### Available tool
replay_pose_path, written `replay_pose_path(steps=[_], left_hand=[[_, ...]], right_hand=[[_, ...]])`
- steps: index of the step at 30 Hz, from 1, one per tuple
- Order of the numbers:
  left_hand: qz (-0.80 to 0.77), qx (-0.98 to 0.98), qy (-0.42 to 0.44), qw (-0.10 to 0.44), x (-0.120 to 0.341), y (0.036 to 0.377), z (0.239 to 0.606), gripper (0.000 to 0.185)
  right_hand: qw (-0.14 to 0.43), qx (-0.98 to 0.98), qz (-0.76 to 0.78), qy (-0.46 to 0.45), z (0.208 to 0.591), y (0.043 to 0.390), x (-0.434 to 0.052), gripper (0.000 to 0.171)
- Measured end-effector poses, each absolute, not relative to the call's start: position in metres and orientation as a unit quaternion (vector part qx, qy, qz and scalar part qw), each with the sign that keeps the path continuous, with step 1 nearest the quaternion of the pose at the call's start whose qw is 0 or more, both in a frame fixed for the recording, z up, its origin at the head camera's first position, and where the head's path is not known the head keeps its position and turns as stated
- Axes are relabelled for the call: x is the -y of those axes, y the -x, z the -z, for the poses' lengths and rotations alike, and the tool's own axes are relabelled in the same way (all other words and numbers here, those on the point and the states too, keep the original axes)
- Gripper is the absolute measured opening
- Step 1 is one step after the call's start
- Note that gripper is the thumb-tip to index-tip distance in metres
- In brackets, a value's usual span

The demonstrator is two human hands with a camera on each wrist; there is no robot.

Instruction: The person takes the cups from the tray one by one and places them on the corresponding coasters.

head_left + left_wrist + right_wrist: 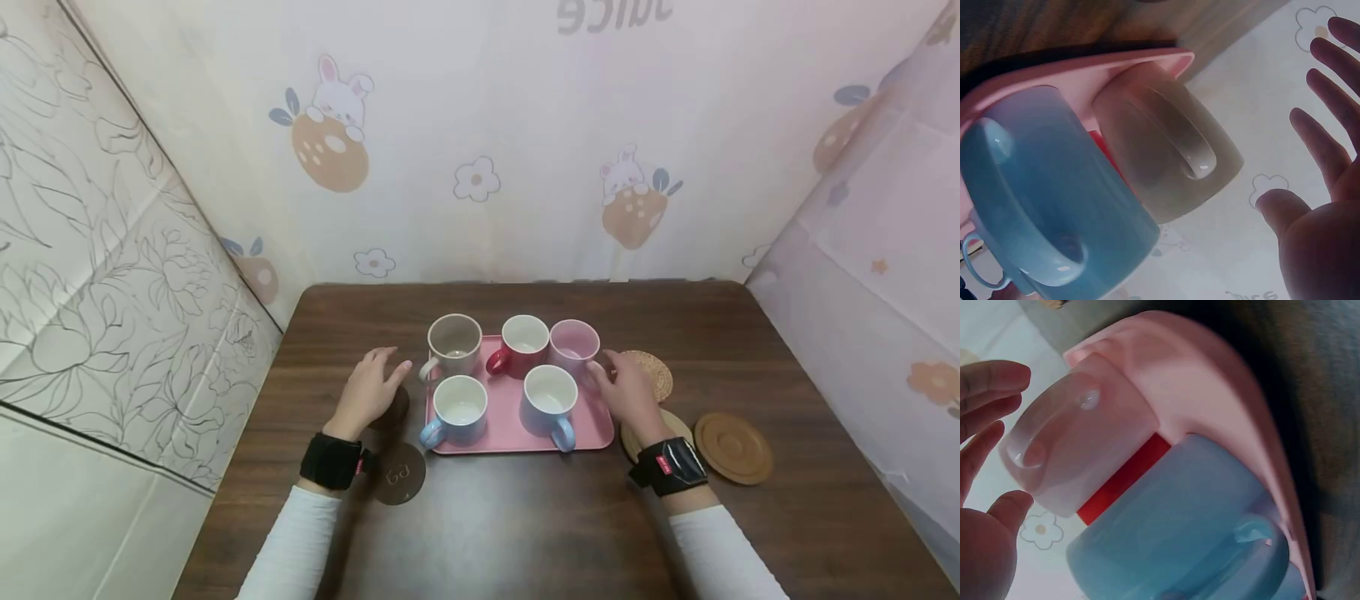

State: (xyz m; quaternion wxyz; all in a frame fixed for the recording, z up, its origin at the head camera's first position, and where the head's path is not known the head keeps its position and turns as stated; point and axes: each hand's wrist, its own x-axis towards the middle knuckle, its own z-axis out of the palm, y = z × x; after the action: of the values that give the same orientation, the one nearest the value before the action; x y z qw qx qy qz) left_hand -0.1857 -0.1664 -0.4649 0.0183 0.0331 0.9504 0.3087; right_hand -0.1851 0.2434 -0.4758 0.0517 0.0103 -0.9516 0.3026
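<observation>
Pink tray (517,417) with five mugs was flanked mid-table by both hands: left hand (369,390) at its left edge, right hand (628,393) at its right edge, fingers spread wide, nothing held. Step judged: reaching; a grip on both edges is called for next.
</observation>
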Motion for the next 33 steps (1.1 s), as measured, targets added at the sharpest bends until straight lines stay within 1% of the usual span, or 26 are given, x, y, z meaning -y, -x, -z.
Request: replay_pose_path(steps=[6,13,17,21,24,28,33], left_hand=[[-0.309,-0.95,-0.019,0.03,0.167,0.178,0.478,0.058],[-0.27,-0.962,-0.02,0.039,0.173,0.172,0.502,0.059],[-0.244,-0.967,-0.003,0.07,0.174,0.169,0.513,0.067],[-0.229,-0.969,0.008,0.096,0.174,0.167,0.517,0.075],[-0.222,-0.971,0.004,0.092,0.173,0.166,0.517,0.075],[-0.214,-0.974,-0.001,0.079,0.172,0.167,0.516,0.07],[-0.212,-0.975,-0.004,0.069,0.17,0.17,0.514,0.065]], right_hand=[[0.057,0.946,-0.32,-0.004,0.487,0.184,-0.242,0.042],[0.056,0.941,-0.335,0.001,0.496,0.181,-0.239,0.031],[0.053,0.939,-0.341,0.003,0.498,0.179,-0.24,0.029],[0.069,0.939,-0.336,-0.01,0.499,0.179,-0.241,0.025],[0.072,0.94,-0.335,-0.014,0.499,0.18,-0.242,0.024],[0.062,0.94,-0.334,-0.007,0.497,0.182,-0.244,0.025],[0.068,0.943,-0.327,-0.012,0.491,0.184,-0.247,0.026]])
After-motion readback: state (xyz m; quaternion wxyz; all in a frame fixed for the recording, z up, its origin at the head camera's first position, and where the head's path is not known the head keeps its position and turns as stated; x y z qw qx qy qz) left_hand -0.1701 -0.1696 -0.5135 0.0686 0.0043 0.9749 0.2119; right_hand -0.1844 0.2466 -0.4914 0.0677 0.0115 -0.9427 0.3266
